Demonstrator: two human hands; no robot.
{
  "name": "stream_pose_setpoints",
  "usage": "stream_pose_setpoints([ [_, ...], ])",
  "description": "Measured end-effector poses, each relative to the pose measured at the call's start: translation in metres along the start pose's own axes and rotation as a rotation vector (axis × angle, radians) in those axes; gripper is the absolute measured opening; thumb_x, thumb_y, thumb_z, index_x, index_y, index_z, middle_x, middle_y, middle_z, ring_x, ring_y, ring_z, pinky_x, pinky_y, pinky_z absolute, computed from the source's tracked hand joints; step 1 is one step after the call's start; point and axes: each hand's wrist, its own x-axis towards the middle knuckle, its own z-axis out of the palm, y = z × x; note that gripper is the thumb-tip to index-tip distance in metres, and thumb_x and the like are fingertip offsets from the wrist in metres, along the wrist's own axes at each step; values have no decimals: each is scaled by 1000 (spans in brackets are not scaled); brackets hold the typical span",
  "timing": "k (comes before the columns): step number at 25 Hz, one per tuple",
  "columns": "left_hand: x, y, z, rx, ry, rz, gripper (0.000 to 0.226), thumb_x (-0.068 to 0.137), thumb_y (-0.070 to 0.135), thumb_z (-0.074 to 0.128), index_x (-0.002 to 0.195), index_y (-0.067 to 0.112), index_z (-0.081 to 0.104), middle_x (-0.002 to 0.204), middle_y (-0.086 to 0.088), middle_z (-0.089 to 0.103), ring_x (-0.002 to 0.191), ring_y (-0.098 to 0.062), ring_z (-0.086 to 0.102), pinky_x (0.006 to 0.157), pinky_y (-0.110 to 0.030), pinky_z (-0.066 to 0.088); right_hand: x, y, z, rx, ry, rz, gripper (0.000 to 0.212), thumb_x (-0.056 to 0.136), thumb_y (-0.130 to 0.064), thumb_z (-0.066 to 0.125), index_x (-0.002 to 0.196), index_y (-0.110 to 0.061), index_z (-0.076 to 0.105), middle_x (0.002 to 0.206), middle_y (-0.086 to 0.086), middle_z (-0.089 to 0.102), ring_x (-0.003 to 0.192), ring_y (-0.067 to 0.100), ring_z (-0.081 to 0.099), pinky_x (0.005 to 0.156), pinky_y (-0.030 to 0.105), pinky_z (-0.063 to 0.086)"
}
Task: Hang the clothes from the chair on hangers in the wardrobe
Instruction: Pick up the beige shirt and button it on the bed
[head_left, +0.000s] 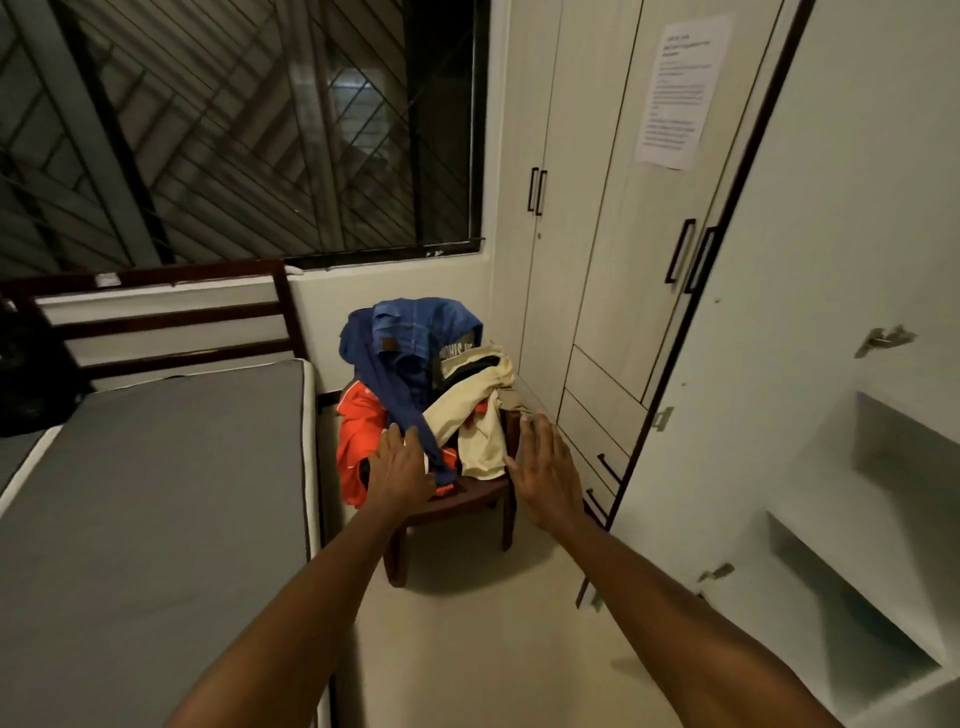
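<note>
Both arms are reaching out toward the chair, and it is sitting in the corner between the bed and the wardrobe. The clothes are lying heaped on it: blue jeans draping over the backrest, an orange top spilling down the left side, a cream garment bunching on the right. The left hand is hovering flat, fingers straight and together, right at the orange and blue cloth; whether it is touching, I cannot tell. The right hand is holding nothing, fingers extended, just beside the cream garment. One wardrobe door is standing open on the right.
</note>
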Motion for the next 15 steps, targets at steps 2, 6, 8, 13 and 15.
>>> stream_pose_setpoints([
  [2, -12, -21, -7, -28, 41, -21, 85, 85, 42, 74, 151, 10, 32, 155, -19, 34, 145, -39, 32, 115, -53, 33, 3, -20, 10, 17, -46, -4, 72, 105, -53, 24, 163, -13, 12, 167, 19, 18, 152, 38, 24, 117, 54, 35],
  [6, -13, -50, -14, -51, 60, -62, 84, 83, 39, 76, 150, 11, 32, 152, -20, 37, 141, -39, 36, 112, -52, 36, 18, -57, 23, 66, -63, -3, 73, 102, -57, 23, 161, -15, 21, 166, 17, 24, 151, 37, 26, 121, 53, 31],
  [8, -4, -61, -8, -60, 30, -84, 87, 83, 37, 76, 152, 12, 28, 158, -21, 31, 146, -40, 30, 116, -54, 33, 27, -68, 33, 68, -41, -10, 70, 102, -55, 28, 158, -14, 30, 162, 18, 32, 149, 38, 32, 119, 52, 29],
  [13, 34, -73, 16, -80, -28, -108, 94, 82, 46, 77, 153, 15, 25, 160, -19, 27, 147, -40, 30, 117, -56, 34, 58, -76, 72, 135, -79, 12, 68, 104, -50, 45, 159, -14, 28, 164, 17, 28, 148, 36, 32, 116, 50, 36],
  [15, 57, -75, 27, -66, -50, -110, 92, 82, 46, 76, 152, 14, 26, 159, -20, 28, 146, -40, 31, 116, -57, 34, 75, -71, 90, 147, -98, 34, 69, 104, -51, 44, 160, -15, 25, 165, 16, 25, 150, 35, 30, 118, 50, 36],
])
